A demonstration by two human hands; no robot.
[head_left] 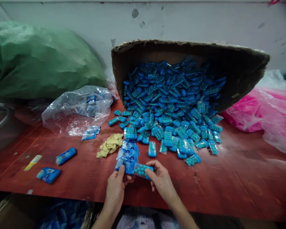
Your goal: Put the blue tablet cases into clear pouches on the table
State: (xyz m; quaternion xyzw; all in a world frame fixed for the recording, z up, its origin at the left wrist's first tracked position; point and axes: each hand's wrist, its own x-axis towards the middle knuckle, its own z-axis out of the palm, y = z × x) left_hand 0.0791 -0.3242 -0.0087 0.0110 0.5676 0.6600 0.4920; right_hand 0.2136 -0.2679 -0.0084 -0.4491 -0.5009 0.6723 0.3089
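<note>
A green sack (38, 60), a clear bag (78, 109) and a yellow cloth (110, 144) lie on the red table (228, 178). At its near edge, the left hand (116, 187) pinches a blue pouch (125, 163); the right hand (160, 179) grips a bead case (141, 169) at the pouch's mouth. Behind, a tipped carton (240, 66) spills blue cases (171, 105); a pink bag (264, 111) sits right.

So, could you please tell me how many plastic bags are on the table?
2: a clear bag left of the cardboard box, a pink bag at right; others may be hidden.
</note>
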